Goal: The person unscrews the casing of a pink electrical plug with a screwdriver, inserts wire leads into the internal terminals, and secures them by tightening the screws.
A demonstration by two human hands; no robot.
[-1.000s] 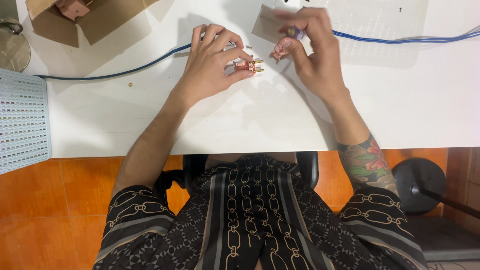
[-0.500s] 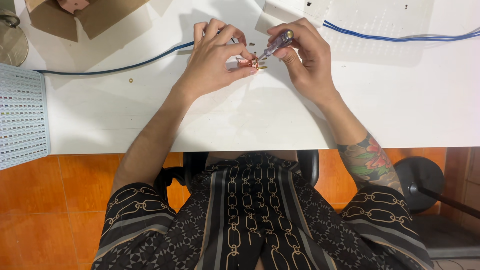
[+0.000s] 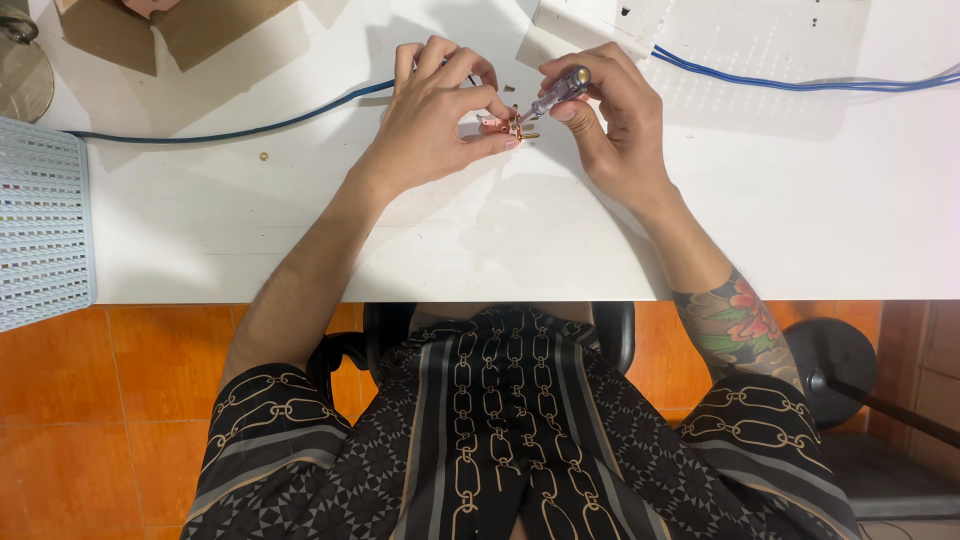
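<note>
My left hand (image 3: 435, 115) pinches a small plug part (image 3: 500, 127) with brass prongs, at the end of a dark blue cable (image 3: 240, 128), just above the white table (image 3: 480, 240). My right hand (image 3: 610, 115) grips a small screwdriver (image 3: 555, 93) with a clear handle. Its tip points down and left onto the plug part between my two hands.
A light blue perforated basket (image 3: 40, 225) sits at the table's left edge. Brown cardboard (image 3: 170, 25) lies at the back left. Blue wires (image 3: 800, 83) run to the right over a white perforated board (image 3: 760, 40). A tiny brass screw (image 3: 264, 156) lies near the cable.
My right hand has brought the screwdriver down to the plug part and set its tip against it. My left hand has held the part in about the same place.
</note>
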